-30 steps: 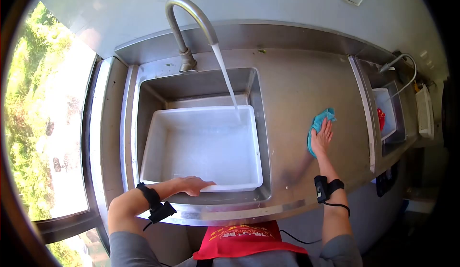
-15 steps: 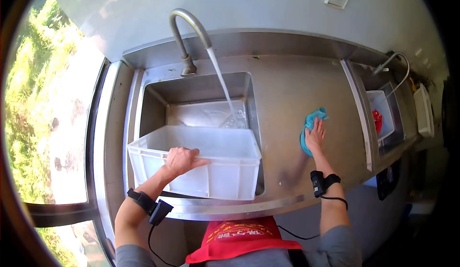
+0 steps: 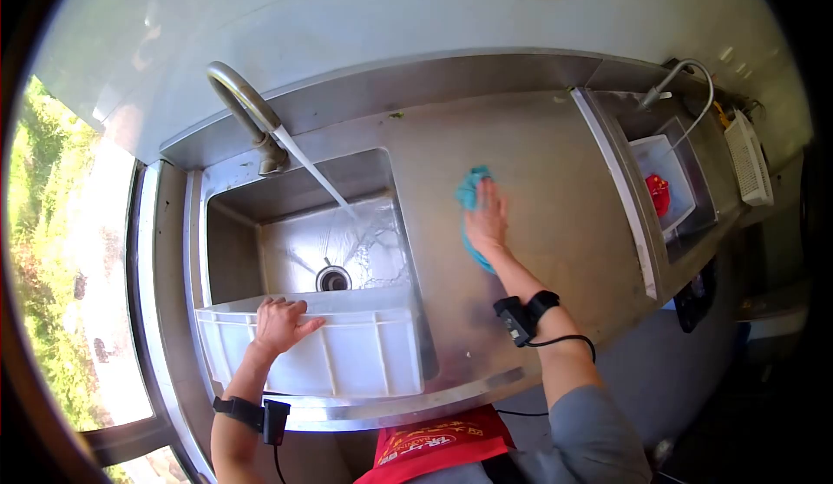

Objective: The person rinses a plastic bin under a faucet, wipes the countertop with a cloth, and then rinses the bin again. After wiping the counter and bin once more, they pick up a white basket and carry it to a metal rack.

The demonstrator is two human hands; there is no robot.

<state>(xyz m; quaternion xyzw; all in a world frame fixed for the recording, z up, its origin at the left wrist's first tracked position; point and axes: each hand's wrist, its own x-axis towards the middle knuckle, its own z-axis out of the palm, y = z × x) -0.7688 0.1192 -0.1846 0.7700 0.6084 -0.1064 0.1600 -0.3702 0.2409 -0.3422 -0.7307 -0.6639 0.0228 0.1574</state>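
My left hand (image 3: 282,325) is closed over the near rim of a white plastic crate (image 3: 347,354), its thumb along the outer side. The crate leans toward me at the front of the steel sink (image 3: 286,245), and its inside is mostly hidden. My right hand (image 3: 488,219), slightly blurred, presses a teal cloth (image 3: 475,187) against the steel counter (image 3: 555,223) right of the sink. Part of the cloth trails below the palm. Water runs from the curved faucet (image 3: 247,102) into the sink, where the round drain (image 3: 333,279) shows.
On the right, a second sink (image 3: 694,189) holds a white bin (image 3: 685,167) with a red item (image 3: 658,195) in it. Beside it stands a pale slotted basket (image 3: 751,161). A window (image 3: 78,258) is at the left.
My view has shifted. The crate has tipped toward me, uncovering the drain. My right hand has slid the cloth across the counter, a little closer to the sink and the back wall.
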